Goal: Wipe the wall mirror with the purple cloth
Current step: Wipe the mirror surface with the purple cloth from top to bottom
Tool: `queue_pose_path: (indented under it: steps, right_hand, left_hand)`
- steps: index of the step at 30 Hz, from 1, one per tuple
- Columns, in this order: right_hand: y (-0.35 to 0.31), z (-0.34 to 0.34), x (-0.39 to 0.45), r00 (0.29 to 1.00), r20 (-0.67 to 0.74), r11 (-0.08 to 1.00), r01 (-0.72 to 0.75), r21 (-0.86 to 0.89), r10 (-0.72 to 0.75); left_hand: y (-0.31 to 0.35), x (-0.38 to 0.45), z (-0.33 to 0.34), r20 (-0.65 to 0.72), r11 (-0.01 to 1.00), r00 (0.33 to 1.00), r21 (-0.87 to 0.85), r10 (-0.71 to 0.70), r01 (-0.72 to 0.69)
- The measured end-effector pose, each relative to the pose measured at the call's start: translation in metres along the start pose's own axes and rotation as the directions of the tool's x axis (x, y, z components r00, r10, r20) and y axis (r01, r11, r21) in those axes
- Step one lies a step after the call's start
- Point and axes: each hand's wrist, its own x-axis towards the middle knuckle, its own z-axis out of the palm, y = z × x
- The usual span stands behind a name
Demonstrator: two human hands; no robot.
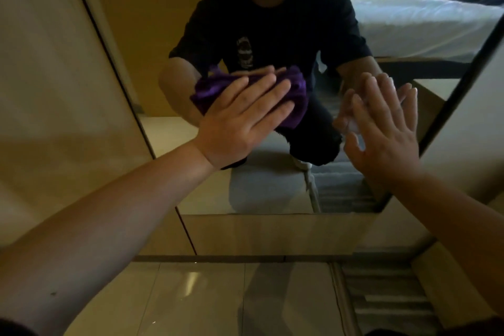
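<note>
The wall mirror (272,180) fills the middle of the view, framed by a dark edge, and reflects a crouching person in dark clothes. My left hand (240,120) lies flat with fingers spread, pressing the crumpled purple cloth (296,90) against the glass near the mirror's centre. The cloth shows above and to the right of my fingers. My right hand (387,133) rests flat on the glass further right, fingers apart and holding nothing, close to the mirror's right edge. Its reflection meets it at the fingertips.
A beige wall panel (54,90) runs along the mirror's left side, and a wooden panel (272,234) sits below it. Glossy floor tiles (204,297) lie underneath. The reflection shows a bed with white sheets (409,22) behind me.
</note>
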Motion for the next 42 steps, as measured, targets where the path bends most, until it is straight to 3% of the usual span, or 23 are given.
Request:
queue_pose_path:
  steps: [6, 10, 14, 18, 22, 24, 26, 28, 30, 32, 34, 36, 39, 42]
  right_hand:
    - [0.004, 0.029, -0.001, 0.979, -0.202, 0.999, 0.043, 0.014, -0.039]
    - [0.007, 0.038, -0.002, 0.967, -0.250, 0.998, 0.051, 0.028, -0.042]
    - [0.008, 0.035, -0.002, 0.960, -0.277, 0.998, 0.045, 0.034, -0.034]
    - [0.009, 0.035, 0.001, 0.955, -0.289, 0.998, 0.063, -0.012, -0.064]
    - [0.011, 0.026, 0.001, 0.974, -0.220, 0.999, 0.046, -0.023, -0.049]
    - [0.012, 0.018, -0.001, 0.986, -0.158, 0.998, 0.056, -0.009, -0.057]
    - [0.013, 0.009, -0.002, 0.991, -0.111, 0.997, 0.078, 0.022, -0.075]
    - [0.016, 0.001, -0.004, 0.993, -0.088, 0.993, 0.089, 0.074, -0.082]
    - [0.024, -0.007, -0.007, 0.994, -0.102, 0.992, 0.061, 0.106, -0.051]
    - [0.035, -0.014, -0.009, 0.992, -0.128, 0.995, 0.015, 0.101, -0.002]
    - [0.048, -0.017, -0.007, 0.988, -0.154, 0.997, -0.014, 0.071, 0.024]
    - [0.059, -0.017, -0.003, 0.985, -0.170, 0.999, -0.028, 0.045, 0.035]
    - [0.067, -0.010, 0.001, 0.975, -0.223, 1.000, -0.003, 0.013, 0.006]
    - [0.072, 0.000, 0.001, 0.956, -0.291, 0.999, 0.033, -0.025, -0.039]
  left_hand:
    - [0.056, -0.105, 0.033, 0.160, 0.987, 0.976, 0.050, 0.146, -0.155]
    - [0.095, -0.168, 0.044, 0.292, 0.982, 0.939, -0.001, 0.183, -0.191]
    - [0.119, -0.218, 0.041, 0.440, 0.948, 0.841, -0.091, 0.314, -0.306]
    - [0.132, -0.227, 0.033, 0.556, 0.959, 0.786, -0.226, 0.269, -0.168]
    - [0.123, -0.212, 0.011, 0.717, 0.923, 0.632, -0.385, 0.294, 0.008]
    - [0.113, -0.205, -0.007, 0.728, 0.926, 0.651, -0.363, 0.213, 0.104]
    - [0.109, -0.188, -0.027, 0.690, 0.916, 0.721, -0.330, 0.070, 0.227]
    - [0.104, -0.149, -0.040, 0.576, 0.902, 0.817, -0.344, -0.014, 0.259]
    - [0.092, -0.090, -0.044, 0.395, 0.900, 0.916, -0.375, -0.063, 0.223]
    - [0.075, -0.024, -0.040, 0.172, 0.915, 0.972, -0.344, -0.158, 0.210]
    - [0.054, 0.036, -0.028, -0.014, 0.933, 0.973, -0.288, -0.230, 0.216]
    - [0.038, 0.080, -0.009, -0.112, 0.955, 0.967, -0.218, -0.230, 0.202]
    - [0.035, 0.102, 0.023, -0.112, 0.987, 0.982, -0.072, -0.150, 0.143]
    - [0.055, 0.073, 0.046, -0.048, 0.997, 0.997, 0.058, -0.054, 0.057]
